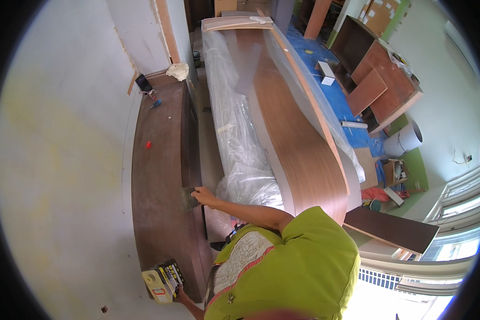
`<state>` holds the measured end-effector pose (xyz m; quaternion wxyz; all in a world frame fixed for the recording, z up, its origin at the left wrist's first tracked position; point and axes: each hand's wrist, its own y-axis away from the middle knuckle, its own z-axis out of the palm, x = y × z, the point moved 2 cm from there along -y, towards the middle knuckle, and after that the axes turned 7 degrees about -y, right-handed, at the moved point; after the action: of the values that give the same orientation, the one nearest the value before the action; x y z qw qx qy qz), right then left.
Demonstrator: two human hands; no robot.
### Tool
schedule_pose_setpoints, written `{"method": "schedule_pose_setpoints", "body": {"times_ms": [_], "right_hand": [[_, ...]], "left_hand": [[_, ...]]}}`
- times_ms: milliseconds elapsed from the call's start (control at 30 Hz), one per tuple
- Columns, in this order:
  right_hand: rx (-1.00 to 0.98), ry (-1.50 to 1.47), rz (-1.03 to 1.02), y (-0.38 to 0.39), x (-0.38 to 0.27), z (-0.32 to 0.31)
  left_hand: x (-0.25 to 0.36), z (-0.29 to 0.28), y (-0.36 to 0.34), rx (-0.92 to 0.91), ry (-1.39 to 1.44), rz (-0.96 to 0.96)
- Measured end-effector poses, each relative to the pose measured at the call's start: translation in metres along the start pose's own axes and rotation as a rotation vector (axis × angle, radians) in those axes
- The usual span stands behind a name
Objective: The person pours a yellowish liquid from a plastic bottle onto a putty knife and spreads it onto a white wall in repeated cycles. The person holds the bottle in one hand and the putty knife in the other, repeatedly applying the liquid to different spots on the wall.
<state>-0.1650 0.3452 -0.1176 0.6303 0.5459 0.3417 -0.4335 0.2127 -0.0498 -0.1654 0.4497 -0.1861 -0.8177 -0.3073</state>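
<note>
At the lower left, my left hand [182, 296] grips a rectangular metal can [159, 288] with a cream top, a round cap and a black-and-yellow label. The can is tilted by the near end of a long dark-brown wooden cabinet top [157, 176]. My right arm reaches across to the cabinet's front edge. There my right hand [202, 196] is closed on a flat, dark grey-green scraper-like piece [188, 199], which lies against the brown surface. How the fingers wrap round it is partly hidden.
A small red object [148, 144], a blue-handled tool [155, 104] and a black phone-like device [143, 82] lie on the cabinet top. Beside it stands a plastic-draped table [240, 144] with a wood-grain sheet [298, 133]. A white bucket [404, 140] and cabinet boxes [384, 93] stand right.
</note>
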Motion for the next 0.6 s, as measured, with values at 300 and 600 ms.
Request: {"method": "schedule_pose_setpoints", "body": {"times_ms": [300,600], "right_hand": [[-0.151,0.07,0.114,0.012,0.015,0.002],[-0.23,0.009,0.182,0.05,0.011,0.043]], "left_hand": [[0.008,0.005,0.008,0.038,0.045,-0.079],[-0.002,0.006,0.004,-0.023,0.097,-0.025]]}}
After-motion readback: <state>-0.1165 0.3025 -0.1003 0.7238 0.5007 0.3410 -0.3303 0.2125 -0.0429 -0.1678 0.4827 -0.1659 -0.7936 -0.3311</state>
